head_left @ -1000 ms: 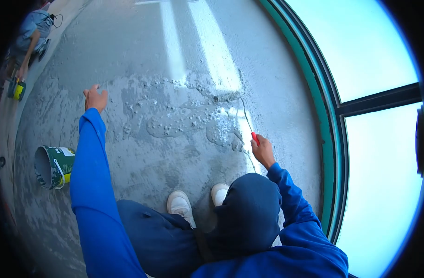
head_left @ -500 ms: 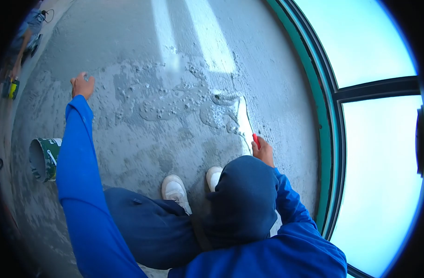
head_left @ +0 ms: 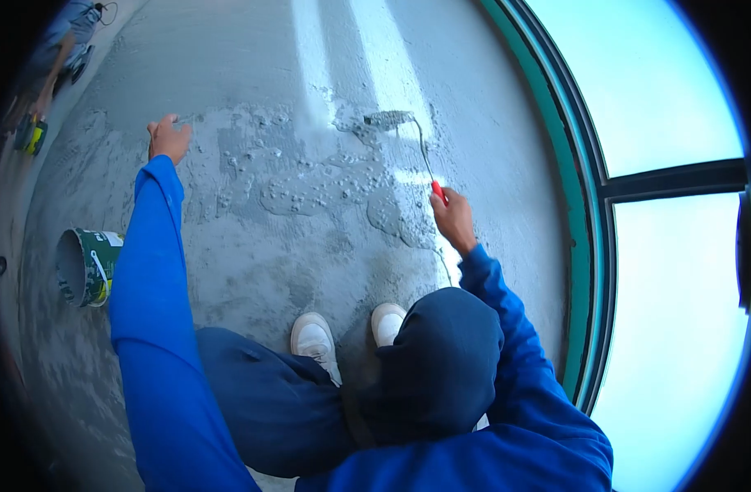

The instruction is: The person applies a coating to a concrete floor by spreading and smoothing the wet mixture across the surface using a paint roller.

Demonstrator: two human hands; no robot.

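Note:
My right hand [head_left: 453, 220] is closed around the red handle [head_left: 438, 193] of a small paint roller. Its grey-coated roller head [head_left: 389, 120] lies on the floor beyond, joined to the handle by a bent wire frame. Wet grey slurry [head_left: 318, 187], bubbly and lumpy, is spread over the floor between my hands. My left hand [head_left: 170, 139] reaches out over the floor at the left, fingers loosely bent and apart, with nothing visible in it. Near my left forearm a green bucket [head_left: 95, 271] lies tipped on its side, its mouth facing left; my sleeve borders it.
A green-edged frame with bright glass panes [head_left: 679, 271] runs along the right side. My white shoes [head_left: 313, 338] stand on the grey floor just short of the slurry. At the far left another person's arm [head_left: 54, 75] reaches down to a yellow-and-black object [head_left: 32, 136].
The roller has moved forward, away from my feet, and its head now sits farther up the floor. My right arm has stretched out with it; my left hand appears slightly farther right and forward.

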